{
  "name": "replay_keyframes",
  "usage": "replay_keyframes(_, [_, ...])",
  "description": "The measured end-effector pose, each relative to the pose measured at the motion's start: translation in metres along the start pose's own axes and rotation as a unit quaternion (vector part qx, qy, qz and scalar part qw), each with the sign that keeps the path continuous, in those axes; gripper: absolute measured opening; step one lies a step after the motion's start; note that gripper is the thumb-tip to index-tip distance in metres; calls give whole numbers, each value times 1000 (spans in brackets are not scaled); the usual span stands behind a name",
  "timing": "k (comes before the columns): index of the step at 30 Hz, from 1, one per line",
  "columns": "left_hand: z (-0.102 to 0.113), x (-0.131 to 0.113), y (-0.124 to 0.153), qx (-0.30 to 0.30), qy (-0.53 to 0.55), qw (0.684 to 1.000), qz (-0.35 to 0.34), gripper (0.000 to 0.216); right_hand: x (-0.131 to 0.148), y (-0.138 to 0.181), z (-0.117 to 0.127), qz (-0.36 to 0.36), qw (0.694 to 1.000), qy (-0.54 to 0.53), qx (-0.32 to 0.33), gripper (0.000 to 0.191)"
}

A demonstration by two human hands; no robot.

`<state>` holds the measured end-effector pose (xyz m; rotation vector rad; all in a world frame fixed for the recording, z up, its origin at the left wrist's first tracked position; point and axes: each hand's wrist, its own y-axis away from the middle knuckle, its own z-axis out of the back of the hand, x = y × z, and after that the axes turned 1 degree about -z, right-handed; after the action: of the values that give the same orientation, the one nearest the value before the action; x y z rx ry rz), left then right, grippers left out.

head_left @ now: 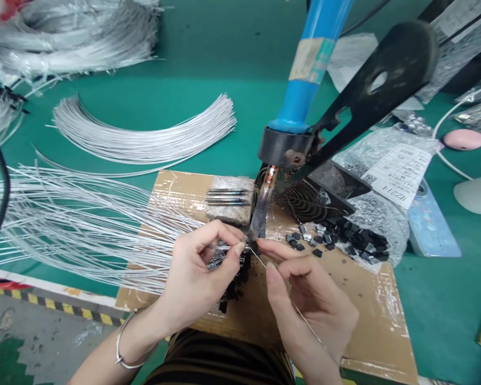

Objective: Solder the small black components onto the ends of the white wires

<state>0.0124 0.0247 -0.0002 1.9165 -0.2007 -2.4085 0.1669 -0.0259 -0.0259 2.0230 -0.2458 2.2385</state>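
My left hand (204, 267) is closed in a pinch on a thin white wire (223, 247), with its end close to the tip of the soldering iron (260, 211). The small part at that end is mostly hidden by my fingertips. Between the thumb and fingers of my right hand (310, 299) runs a thin strand of solder wire (258, 258), its upper end reaching to the iron's tip. The blue-handled iron is held tip down in a black metal stand (369, 96). Under and beside my left hand lies a loose bundle of white wires (104, 230), some with black ends.
Beneath my hands is a cardboard sheet (369, 315) on the green table (164, 101). Small black pieces (355, 238) lie right of the iron, before a black fan (324, 192). A block (228, 214) bears several metal pins. A curved wire bundle (144, 141) lies farther back.
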Motion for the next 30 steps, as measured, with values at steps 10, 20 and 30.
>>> replay_keyframes(10, [1,2,1,-1,7,1000,-6,11,-1,-1,0,18,1000,22,-3,20])
replay_keyframes(20, [-1,1,-1,-3,14,1000,-2,11,-1,1,-2,-4,1000,14,-13,20])
replay_keyframes(30, [-1,0,-1,-6,12,1000,-1,10,1,0,-2,3,1000,23,-19,19])
